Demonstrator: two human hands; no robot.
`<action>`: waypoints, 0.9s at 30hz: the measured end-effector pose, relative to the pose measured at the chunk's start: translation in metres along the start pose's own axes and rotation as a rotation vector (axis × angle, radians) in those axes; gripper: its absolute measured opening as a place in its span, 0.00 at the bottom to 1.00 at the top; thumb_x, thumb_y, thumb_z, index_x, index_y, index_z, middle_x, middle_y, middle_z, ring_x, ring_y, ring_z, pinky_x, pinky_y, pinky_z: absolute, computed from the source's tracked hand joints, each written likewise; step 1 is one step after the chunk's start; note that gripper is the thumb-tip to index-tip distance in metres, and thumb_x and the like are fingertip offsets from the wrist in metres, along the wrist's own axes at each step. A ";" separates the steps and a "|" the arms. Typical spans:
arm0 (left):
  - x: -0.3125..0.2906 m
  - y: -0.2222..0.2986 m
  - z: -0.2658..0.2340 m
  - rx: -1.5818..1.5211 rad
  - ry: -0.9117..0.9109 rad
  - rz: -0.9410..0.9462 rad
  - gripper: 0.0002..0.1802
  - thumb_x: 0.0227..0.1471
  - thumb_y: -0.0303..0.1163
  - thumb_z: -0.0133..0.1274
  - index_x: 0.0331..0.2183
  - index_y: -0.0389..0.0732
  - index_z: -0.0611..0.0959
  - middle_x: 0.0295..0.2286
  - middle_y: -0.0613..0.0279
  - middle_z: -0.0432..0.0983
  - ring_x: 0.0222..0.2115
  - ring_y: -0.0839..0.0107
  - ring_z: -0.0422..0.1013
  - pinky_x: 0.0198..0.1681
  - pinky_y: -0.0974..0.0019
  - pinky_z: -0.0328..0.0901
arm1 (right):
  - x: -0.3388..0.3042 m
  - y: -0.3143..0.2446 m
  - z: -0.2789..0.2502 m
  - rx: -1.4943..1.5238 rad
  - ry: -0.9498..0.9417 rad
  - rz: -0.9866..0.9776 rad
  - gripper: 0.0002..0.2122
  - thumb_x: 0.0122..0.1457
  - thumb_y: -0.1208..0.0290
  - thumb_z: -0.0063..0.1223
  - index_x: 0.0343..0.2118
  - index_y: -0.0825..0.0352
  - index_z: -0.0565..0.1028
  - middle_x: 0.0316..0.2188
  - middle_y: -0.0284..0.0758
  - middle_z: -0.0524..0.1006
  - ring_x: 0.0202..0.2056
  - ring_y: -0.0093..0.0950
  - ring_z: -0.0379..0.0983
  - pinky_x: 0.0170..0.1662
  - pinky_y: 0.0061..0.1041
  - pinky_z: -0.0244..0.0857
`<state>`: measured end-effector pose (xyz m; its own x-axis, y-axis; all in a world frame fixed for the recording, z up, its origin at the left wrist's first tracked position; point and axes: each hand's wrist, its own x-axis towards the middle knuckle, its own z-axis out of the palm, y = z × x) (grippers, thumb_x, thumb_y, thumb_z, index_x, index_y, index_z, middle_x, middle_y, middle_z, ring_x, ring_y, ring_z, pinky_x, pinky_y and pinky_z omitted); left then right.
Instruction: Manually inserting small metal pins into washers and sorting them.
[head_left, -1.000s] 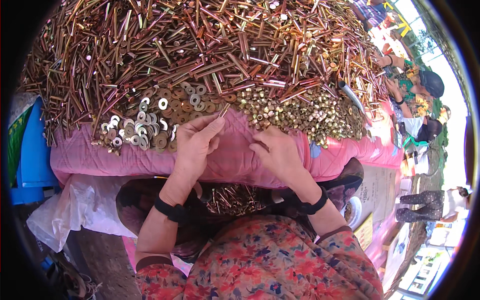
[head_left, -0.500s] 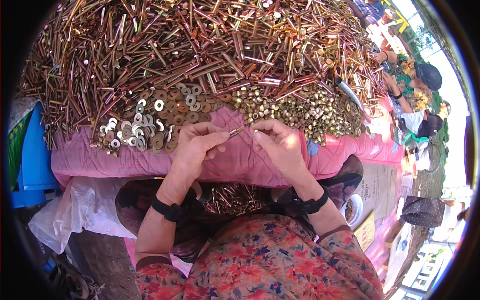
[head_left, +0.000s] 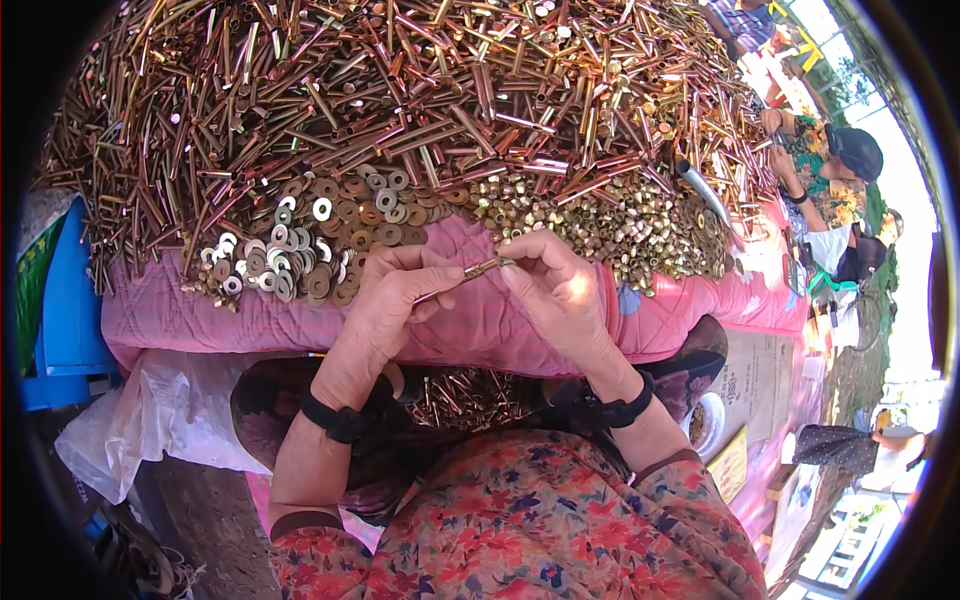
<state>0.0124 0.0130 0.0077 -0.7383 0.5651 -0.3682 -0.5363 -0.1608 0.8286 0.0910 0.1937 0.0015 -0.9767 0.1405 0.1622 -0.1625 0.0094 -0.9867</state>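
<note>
Between the thumb and fingers of my left hand [head_left: 395, 288] is a thin brassy sleeve anchor [head_left: 481, 269], its tip pointing right. My right hand [head_left: 555, 290] pinches the far end of it; a small piece, which looks like a nut, is mostly hidden by the fingertips there. Both hands are held above the pink quilted cloth [head_left: 460, 330]. Just beyond my left hand lie loose flat washers [head_left: 318, 248]. A heap of small brass-coloured nuts [head_left: 600, 225] sits beyond my right hand.
A large heap of metal anchors and tubes [head_left: 400, 90] covers the far table. A bent grey tube [head_left: 703, 190] lies at its right. More metal parts [head_left: 465, 398] lie between my knees. A blue container [head_left: 75, 310] stands left. Other people [head_left: 830, 180] sit along the right side.
My right fingers have come leftward onto the anchor's tip, where a small gap stood before. The anchor sticks out a little farther from my left fingers.
</note>
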 end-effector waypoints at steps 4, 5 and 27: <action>0.000 0.002 0.000 0.008 -0.003 -0.026 0.04 0.42 0.25 0.59 0.22 0.37 0.79 0.14 0.62 0.72 0.09 0.85 0.56 0.12 0.81 0.46 | 0.002 -0.002 -0.002 -0.136 -0.032 -0.101 0.08 0.54 0.83 0.49 0.37 0.70 0.75 0.34 0.32 0.69 0.36 0.18 0.67 0.38 0.16 0.61; 0.000 0.002 0.000 0.010 -0.008 -0.030 0.04 0.42 0.25 0.59 0.23 0.37 0.79 0.14 0.62 0.72 0.09 0.85 0.57 0.12 0.81 0.46 | 0.002 -0.002 -0.001 -0.155 -0.032 -0.119 0.08 0.53 0.83 0.50 0.37 0.70 0.75 0.34 0.32 0.70 0.35 0.18 0.67 0.38 0.16 0.61; 0.001 0.000 -0.005 0.371 -0.127 0.330 0.05 0.43 0.25 0.59 0.22 0.33 0.81 0.17 0.69 0.73 0.19 0.85 0.66 0.22 0.79 0.60 | 0.000 -0.012 0.002 -0.518 -0.010 -0.152 0.12 0.58 0.65 0.52 0.27 0.72 0.71 0.19 0.31 0.70 0.22 0.18 0.65 0.24 0.20 0.59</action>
<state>0.0104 0.0096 0.0051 -0.7757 0.6305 -0.0265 -0.0848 -0.0625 0.9944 0.0922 0.1912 0.0133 -0.9493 0.0898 0.3014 -0.2144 0.5162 -0.8292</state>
